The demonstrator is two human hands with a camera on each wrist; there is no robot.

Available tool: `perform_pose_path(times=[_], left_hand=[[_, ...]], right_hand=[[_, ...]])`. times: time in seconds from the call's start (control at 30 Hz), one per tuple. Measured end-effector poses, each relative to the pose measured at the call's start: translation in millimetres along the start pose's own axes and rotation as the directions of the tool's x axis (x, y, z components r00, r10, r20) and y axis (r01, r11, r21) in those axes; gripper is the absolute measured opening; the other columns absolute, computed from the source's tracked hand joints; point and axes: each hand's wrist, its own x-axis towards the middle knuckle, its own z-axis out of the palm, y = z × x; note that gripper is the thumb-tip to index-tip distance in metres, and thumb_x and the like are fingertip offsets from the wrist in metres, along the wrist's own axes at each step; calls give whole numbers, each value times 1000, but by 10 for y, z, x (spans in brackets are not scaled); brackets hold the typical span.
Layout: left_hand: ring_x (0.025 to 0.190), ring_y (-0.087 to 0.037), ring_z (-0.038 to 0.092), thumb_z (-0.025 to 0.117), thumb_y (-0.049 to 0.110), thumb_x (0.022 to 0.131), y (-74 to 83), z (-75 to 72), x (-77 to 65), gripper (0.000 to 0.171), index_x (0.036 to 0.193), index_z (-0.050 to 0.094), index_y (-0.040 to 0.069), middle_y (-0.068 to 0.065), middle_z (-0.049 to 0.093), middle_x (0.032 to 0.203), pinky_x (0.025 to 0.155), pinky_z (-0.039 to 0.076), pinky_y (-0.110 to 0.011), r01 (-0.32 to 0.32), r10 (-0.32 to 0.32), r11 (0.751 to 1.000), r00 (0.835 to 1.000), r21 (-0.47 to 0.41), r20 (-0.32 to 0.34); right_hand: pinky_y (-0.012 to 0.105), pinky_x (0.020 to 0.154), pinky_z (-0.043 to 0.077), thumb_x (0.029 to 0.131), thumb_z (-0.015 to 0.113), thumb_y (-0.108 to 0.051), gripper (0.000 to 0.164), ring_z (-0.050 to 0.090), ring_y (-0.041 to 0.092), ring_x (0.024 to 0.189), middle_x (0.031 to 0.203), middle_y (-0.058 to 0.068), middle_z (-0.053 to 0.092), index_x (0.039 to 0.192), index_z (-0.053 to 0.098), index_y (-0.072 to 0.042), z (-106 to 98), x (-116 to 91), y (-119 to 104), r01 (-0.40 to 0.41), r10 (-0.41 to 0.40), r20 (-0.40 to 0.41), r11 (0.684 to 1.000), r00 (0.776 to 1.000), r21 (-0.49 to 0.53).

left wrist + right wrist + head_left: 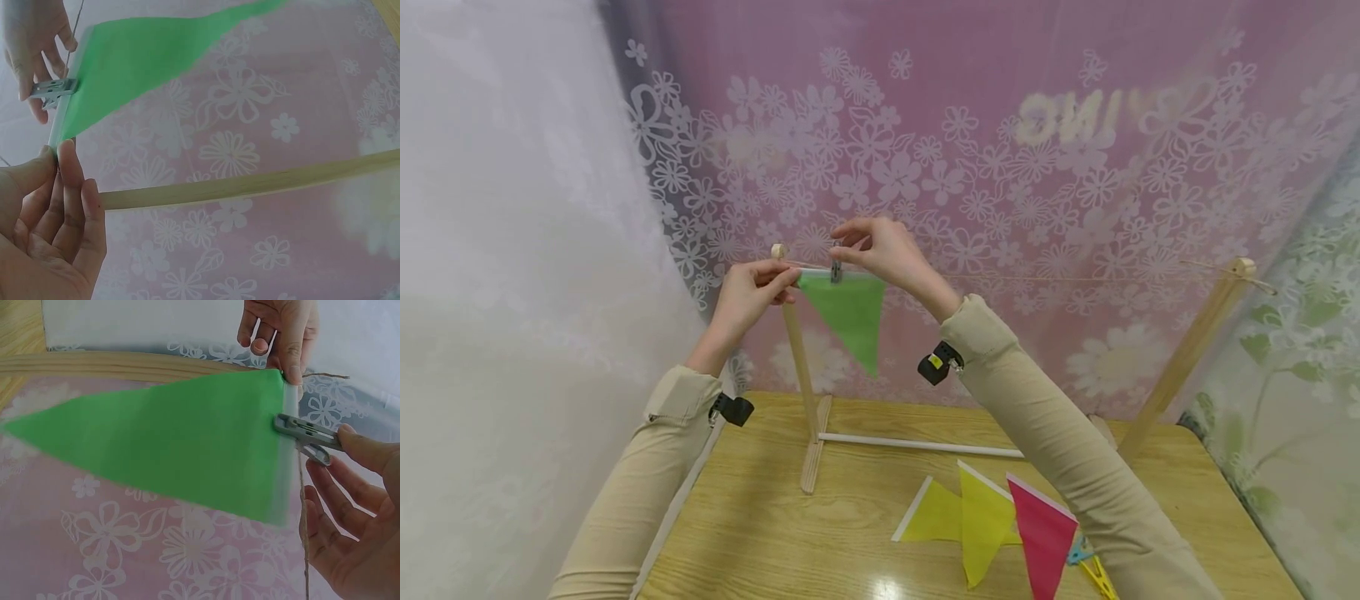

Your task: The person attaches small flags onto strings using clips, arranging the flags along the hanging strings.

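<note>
A green triangular pennant [848, 312] hangs point down by its white top edge, along the twine [304, 531]. My left hand [751, 292] pinches the pennant's upper left corner between thumb and fingertips. A grey clothespin [307, 432] bites over the white edge near the middle of the top. At its handle ends are the thumb and forefinger of my right hand [359, 506], the thumb on one handle and the forefinger at the other. In the left wrist view the clothespin [55, 89] and the pennant [144, 59] show from the other side.
The twine runs between a left wooden post [801, 367] and a right wooden post [1187, 358], with a white rod [917, 445] low between them. Yellow pennants [985, 521], a red pennant [1045, 533] and blue and yellow clothespins [1093, 571] lie on the table [760, 533]. A flowered curtain [970, 192] hangs behind.
</note>
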Motion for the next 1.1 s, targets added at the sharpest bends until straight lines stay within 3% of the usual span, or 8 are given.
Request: perform_pose_path(times=[0.57, 0.83, 1.1], left_hand=[[72, -7, 70, 66, 30, 100, -47, -5, -40, 37, 122, 71, 0, -21, 74, 110, 73, 59, -26, 10, -10, 1000, 1000, 11, -1], [71, -8, 70, 66, 28, 101, -61, -14, -63, 36, 122, 72, 0, -22, 73, 110, 72, 57, -20, 20, -20, 1000, 1000, -15, -2], [75, -16, 71, 66, 32, 100, -54, -34, -93, 36, 117, 75, 2, -21, 74, 106, 77, 60, -28, 19, -19, 1000, 1000, 8, -16]], right_hand=[[38, 81, 54, 96, 73, -29, 38, 67, 22, 99, 119, 6, 72, 131, 68, -16, 2, -69, 31, 25, -24, 5, 1000, 1000, -20], [38, 81, 54, 95, 74, -29, 39, 68, 22, 99, 118, 5, 73, 131, 68, -16, -17, -97, 48, 31, -32, -13, 999, 999, -8], [38, 82, 54, 95, 74, -28, 40, 67, 22, 99, 119, 6, 72, 132, 68, -15, -28, -99, 50, 49, -49, -21, 999, 999, -9]])
